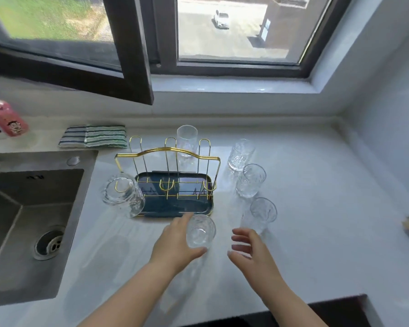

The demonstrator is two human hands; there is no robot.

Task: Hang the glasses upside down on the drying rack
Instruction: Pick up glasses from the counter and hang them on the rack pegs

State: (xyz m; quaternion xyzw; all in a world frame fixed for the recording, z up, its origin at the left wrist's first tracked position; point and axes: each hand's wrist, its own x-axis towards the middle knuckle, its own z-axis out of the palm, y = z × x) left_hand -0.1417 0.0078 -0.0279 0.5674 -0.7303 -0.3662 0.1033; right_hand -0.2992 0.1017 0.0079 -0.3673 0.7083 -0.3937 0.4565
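A gold wire drying rack (168, 153) with a dark blue tray (175, 206) stands mid-counter. One clear glass (123, 197) hangs upside down on the rack's front left peg. My left hand (175, 244) is wrapped around an upright clear glass (200, 231) just in front of the tray. My right hand (250, 251) hovers to the right of that glass with fingers spread and nothing in it. Three more clear glasses stand upright in a row to the right of the rack (241, 154), (250, 180), (260, 214). Another glass (187, 141) stands upright behind the rack.
A steel sink (21, 220) with a drain lies to the left. Striped cloths (92, 139) lie behind it, and a pink bottle (6, 118) is at the far left. An open window frame (132, 67) juts over the counter's back. The counter's front edge (340, 300) is near.
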